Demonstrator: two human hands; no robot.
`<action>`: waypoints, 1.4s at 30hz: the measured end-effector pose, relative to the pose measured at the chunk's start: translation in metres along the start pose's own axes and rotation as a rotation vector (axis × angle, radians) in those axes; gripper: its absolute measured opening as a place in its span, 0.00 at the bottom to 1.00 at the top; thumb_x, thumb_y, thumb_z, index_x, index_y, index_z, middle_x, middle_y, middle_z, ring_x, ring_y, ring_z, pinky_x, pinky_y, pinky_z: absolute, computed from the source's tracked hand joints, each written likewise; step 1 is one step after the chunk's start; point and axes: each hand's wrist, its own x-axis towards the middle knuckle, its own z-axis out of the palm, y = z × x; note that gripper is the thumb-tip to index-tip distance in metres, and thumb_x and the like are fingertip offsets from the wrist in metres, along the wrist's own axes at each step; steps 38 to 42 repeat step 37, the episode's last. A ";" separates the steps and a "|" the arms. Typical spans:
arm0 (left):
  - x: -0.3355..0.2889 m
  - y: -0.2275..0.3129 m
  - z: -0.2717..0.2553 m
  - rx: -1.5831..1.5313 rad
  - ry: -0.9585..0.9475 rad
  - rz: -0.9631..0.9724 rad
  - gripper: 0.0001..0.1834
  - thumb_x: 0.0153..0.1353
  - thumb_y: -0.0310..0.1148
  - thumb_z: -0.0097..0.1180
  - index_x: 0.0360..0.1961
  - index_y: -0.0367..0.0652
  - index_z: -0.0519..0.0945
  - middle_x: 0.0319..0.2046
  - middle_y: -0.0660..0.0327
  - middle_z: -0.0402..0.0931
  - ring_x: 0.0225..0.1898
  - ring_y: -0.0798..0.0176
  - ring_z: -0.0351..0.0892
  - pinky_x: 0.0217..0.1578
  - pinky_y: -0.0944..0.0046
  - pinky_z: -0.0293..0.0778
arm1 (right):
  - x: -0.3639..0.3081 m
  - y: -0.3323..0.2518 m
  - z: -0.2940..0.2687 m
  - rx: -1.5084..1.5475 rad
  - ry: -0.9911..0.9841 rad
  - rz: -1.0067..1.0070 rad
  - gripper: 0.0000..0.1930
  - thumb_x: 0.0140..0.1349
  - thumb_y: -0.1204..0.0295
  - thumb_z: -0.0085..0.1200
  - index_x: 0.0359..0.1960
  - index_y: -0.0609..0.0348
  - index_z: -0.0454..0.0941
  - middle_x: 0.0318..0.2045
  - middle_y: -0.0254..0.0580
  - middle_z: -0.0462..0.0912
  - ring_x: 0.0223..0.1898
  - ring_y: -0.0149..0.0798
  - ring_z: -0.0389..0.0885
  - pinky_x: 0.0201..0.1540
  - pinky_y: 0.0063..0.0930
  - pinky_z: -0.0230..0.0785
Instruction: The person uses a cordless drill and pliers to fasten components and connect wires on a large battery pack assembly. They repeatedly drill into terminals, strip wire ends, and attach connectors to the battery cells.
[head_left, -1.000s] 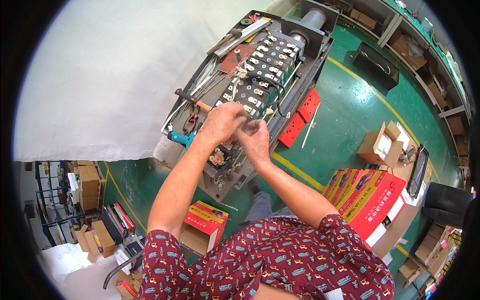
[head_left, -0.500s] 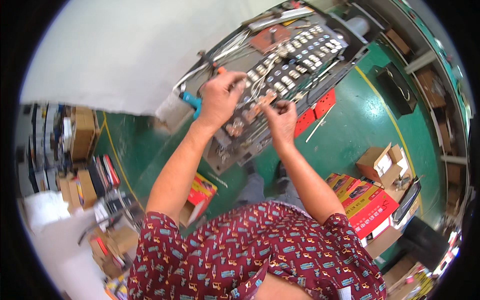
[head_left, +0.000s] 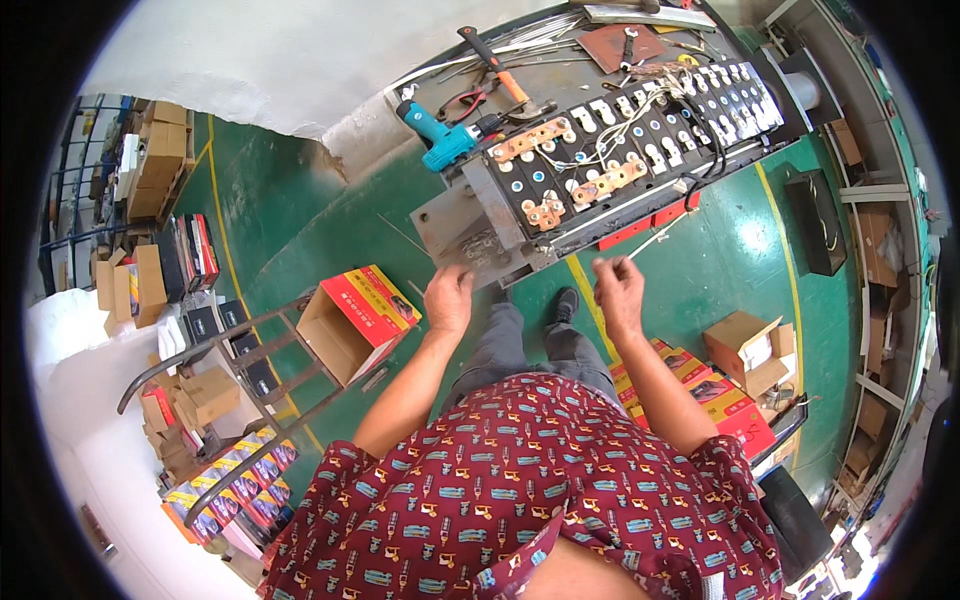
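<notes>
My left hand (head_left: 449, 299) is closed, fingertips pressed together at the near edge of a grey metal plate (head_left: 452, 232). Off the bench's near side hangs my right hand (head_left: 619, 291), also closed, with its fingers curled in. Whatever either hand might hold is hidden. Beyond them lies a black battery block (head_left: 592, 148) with rows of metal terminals. Copper bars (head_left: 611, 180) span some terminals at its left end, and thin white wires (head_left: 628, 125) run across the middle. A teal cordless drill (head_left: 440, 138) rests at the block's left end, beside an orange-handled hammer (head_left: 497, 70).
Red-handled pliers (head_left: 466, 99) and a brown plate (head_left: 618, 47) lie on the bench. An open red-and-yellow carton (head_left: 358, 318) sits on a hand cart (head_left: 262, 400) at left. More cartons (head_left: 745, 350) stand on the green floor at right, before shelving (head_left: 880, 240).
Both hands have drawn back from over the battery block toward my body, the right one also moving rightward. The view has shifted, bringing the whole drill and hammer into sight.
</notes>
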 end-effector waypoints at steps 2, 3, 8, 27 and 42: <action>0.000 -0.003 0.010 -0.003 0.032 -0.030 0.07 0.60 0.33 0.66 0.38 0.43 0.85 0.35 0.52 0.82 0.38 0.42 0.83 0.39 0.48 0.78 | -0.014 0.019 0.007 -0.077 -0.101 0.039 0.12 0.64 0.68 0.63 0.27 0.59 0.75 0.22 0.25 0.73 0.25 0.22 0.69 0.28 0.22 0.63; 0.002 -0.003 0.014 -0.001 0.046 -0.046 0.07 0.60 0.34 0.65 0.38 0.45 0.85 0.36 0.53 0.81 0.40 0.40 0.82 0.39 0.45 0.78 | -0.018 0.026 0.012 -0.108 -0.165 0.047 0.12 0.63 0.68 0.64 0.28 0.59 0.75 0.23 0.26 0.74 0.25 0.23 0.70 0.29 0.22 0.64; 0.007 0.004 0.025 0.012 0.096 0.000 0.08 0.59 0.33 0.68 0.39 0.45 0.84 0.35 0.54 0.80 0.37 0.45 0.83 0.38 0.49 0.77 | -0.029 0.046 0.040 -0.160 -0.360 0.046 0.11 0.60 0.69 0.66 0.28 0.62 0.78 0.23 0.30 0.78 0.25 0.25 0.72 0.30 0.26 0.68; -0.030 0.021 0.018 -0.455 0.044 0.077 0.07 0.60 0.21 0.64 0.39 0.39 0.83 0.31 0.60 0.79 0.27 0.65 0.78 0.30 0.64 0.74 | -0.027 0.035 0.093 0.235 -0.453 0.297 0.14 0.66 0.70 0.63 0.48 0.67 0.83 0.35 0.39 0.87 0.32 0.30 0.84 0.39 0.28 0.82; 0.005 0.012 0.017 -0.022 0.020 0.054 0.08 0.62 0.31 0.65 0.41 0.42 0.86 0.45 0.50 0.83 0.43 0.45 0.86 0.43 0.50 0.80 | -0.012 0.059 0.070 0.262 -0.438 0.401 0.12 0.69 0.72 0.61 0.51 0.64 0.82 0.41 0.42 0.89 0.42 0.38 0.89 0.44 0.28 0.85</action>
